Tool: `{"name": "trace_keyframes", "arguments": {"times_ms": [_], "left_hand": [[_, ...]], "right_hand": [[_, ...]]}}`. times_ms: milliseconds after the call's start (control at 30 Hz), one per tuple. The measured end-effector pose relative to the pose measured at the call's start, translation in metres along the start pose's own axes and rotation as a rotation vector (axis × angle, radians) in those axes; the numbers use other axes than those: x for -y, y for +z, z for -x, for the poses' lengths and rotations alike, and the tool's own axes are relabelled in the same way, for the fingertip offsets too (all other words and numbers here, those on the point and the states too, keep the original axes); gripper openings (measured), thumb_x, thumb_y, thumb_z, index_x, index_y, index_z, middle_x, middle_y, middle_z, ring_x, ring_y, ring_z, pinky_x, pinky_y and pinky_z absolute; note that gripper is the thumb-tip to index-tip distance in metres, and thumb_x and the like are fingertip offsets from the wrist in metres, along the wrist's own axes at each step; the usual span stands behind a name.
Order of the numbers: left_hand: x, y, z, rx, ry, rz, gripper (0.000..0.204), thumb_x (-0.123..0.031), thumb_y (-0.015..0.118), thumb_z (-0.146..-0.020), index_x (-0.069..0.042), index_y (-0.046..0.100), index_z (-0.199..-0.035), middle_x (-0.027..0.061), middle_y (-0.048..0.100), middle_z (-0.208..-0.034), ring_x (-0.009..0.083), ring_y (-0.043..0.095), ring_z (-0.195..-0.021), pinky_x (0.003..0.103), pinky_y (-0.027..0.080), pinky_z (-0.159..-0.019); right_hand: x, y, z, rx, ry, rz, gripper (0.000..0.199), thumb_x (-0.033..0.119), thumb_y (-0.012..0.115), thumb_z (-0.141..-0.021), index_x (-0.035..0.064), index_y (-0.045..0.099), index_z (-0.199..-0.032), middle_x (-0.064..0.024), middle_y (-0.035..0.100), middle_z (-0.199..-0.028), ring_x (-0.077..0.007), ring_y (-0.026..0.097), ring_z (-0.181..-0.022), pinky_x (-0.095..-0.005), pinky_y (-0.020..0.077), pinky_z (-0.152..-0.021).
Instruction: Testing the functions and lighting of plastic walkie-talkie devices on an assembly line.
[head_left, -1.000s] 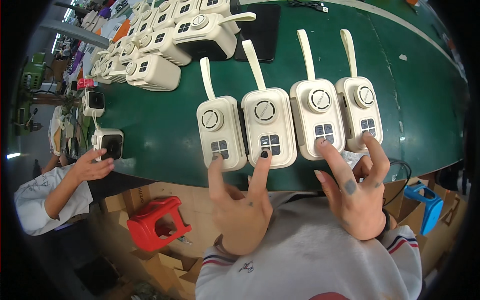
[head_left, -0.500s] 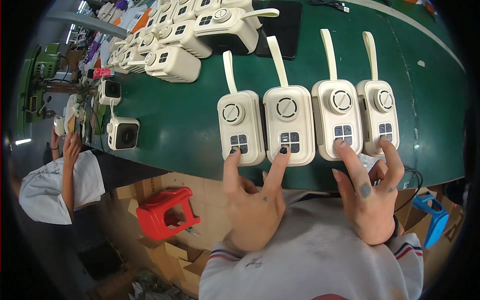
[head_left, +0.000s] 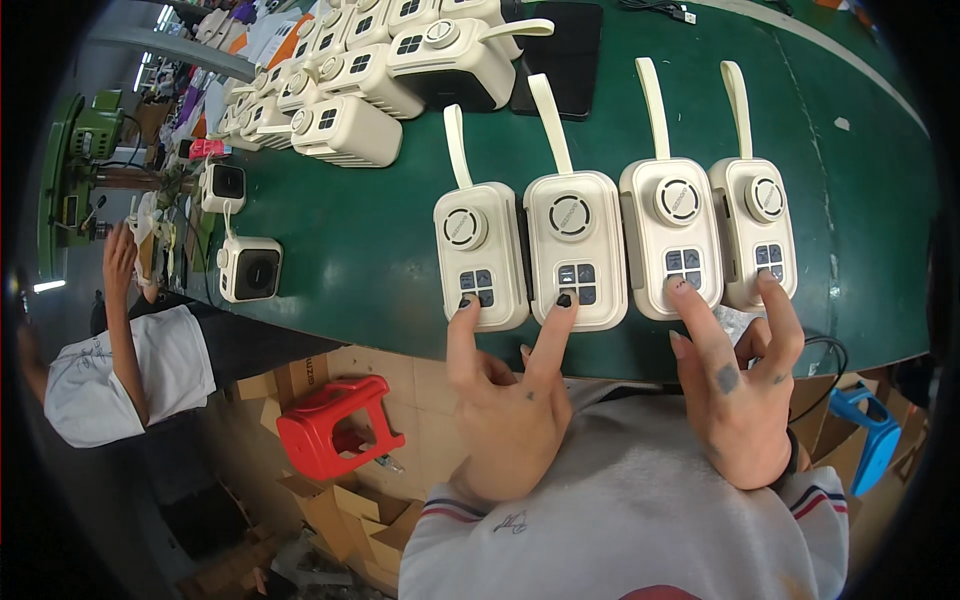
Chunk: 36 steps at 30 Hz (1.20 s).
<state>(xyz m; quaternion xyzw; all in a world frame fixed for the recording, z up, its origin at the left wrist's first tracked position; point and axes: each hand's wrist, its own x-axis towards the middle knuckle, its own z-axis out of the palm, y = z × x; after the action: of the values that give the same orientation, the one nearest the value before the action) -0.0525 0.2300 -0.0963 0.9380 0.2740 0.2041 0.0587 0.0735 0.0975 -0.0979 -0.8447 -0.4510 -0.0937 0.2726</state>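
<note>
A row of cream portable speakers lies near the front edge of the green table, each with a round knob, dark square buttons and a strap loop pointing away from me. Two stretched fingers of my left hand (head_left: 510,430) touch the lower buttons of the leftmost speaker (head_left: 505,305) and the one beside it (head_left: 607,230). In the same way my right hand (head_left: 742,420) has one fingertip on the buttons of the third speaker (head_left: 640,255) and another on those of the rightmost speaker (head_left: 737,235). Neither hand grips anything; the other fingers are partly bent.
Behind to the left stands a cluster of similar speakers (head_left: 350,145), beside a black flat panel (head_left: 565,60). Two more speakers (head_left: 250,268) sit at the table's left end. A co-worker (head_left: 130,370) works there by a green machine (head_left: 95,130). A red stool (head_left: 300,440) and blue stool (head_left: 880,440) stand below.
The co-worker's arm has risen toward the machine, and the white object held there has gone from sight. My fingertips stay on the same speakers' buttons, and the view has shifted slightly.
</note>
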Motion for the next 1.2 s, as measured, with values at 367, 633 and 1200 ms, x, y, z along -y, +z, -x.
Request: {"name": "trace_keyframes", "arguments": {"times_ms": [367,633,1200], "left_hand": [[0.000,0.001,0.000,-0.007,0.005,0.009,0.064,0.016,0.051,-0.069,-0.012,0.050,-0.127,0.0248,0.026,-0.134,0.0269,0.055,-0.068,0.036,0.048,-0.060],[0.001,0.001,-0.002,-0.017,0.034,0.031,0.062,0.016,0.050,-0.070,-0.009,0.050,-0.126,0.0257,0.025,-0.134,0.0299,0.057,-0.074,0.036,0.049,-0.064],[-0.001,0.003,-0.002,-0.023,0.034,0.033,0.062,0.017,0.049,-0.070,-0.007,0.049,-0.127,0.0271,0.025,-0.133,0.0342,0.057,-0.087,0.038,0.050,-0.069]], "right_hand": [[-0.003,-0.004,-0.002,0.045,-0.031,0.020,0.065,-0.006,0.073,-0.065,0.0221,0.063,-0.122,-0.0221,0.037,-0.127,-0.0193,0.046,-0.066,-0.0274,0.0406,-0.055],[-0.006,-0.001,-0.001,0.024,-0.084,0.037,0.064,-0.010,0.074,-0.066,0.0186,0.061,-0.122,-0.0205,0.031,-0.130,-0.0190,0.051,-0.066,-0.0282,0.0426,-0.051],[-0.002,0.004,0.005,0.008,-0.005,0.033,0.060,0.003,0.066,-0.066,0.0259,0.064,-0.121,-0.0267,0.038,-0.127,-0.0290,0.055,-0.090,-0.0337,0.0442,-0.063]]}}
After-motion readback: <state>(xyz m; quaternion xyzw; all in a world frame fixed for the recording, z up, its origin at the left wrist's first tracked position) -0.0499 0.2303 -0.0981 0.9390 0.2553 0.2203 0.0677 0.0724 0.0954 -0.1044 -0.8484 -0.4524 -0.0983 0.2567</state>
